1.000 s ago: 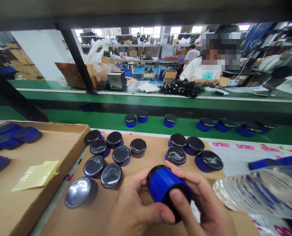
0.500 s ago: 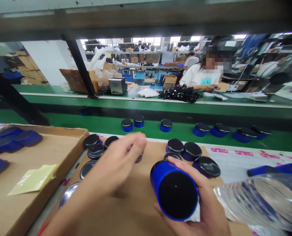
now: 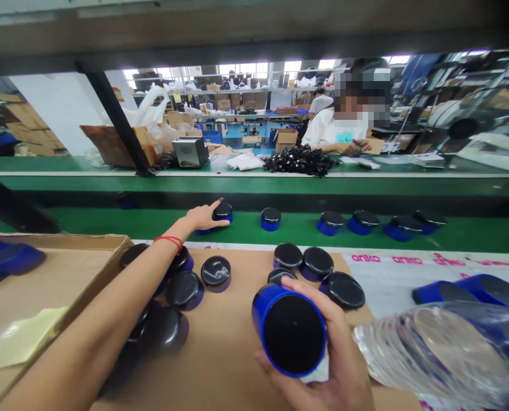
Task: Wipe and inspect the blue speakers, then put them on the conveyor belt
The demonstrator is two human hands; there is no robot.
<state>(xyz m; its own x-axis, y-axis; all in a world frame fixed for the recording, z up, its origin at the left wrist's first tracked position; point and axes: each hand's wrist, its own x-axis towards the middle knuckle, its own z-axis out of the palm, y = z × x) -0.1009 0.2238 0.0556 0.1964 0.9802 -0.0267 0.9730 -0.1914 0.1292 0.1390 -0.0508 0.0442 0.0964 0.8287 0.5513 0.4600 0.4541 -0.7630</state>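
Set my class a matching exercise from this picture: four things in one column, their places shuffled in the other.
Things
1. Red cord bracelet
2. Blue cylinder with a black end face
3. Tangled black cable heap
4. Left hand

Places
A. On the far green counter
B. At a black-topped blue round piece
C. Around the left wrist
D. Held in the right hand

Pairs: 1-C, 2-D, 3-A, 4-B

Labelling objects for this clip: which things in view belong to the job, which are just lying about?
Likely the job: cylinder in the right grip; black-topped piece at the left grip; similar pieces on the cardboard.

Likely just lying about: silver box; black tangle; brown crate.
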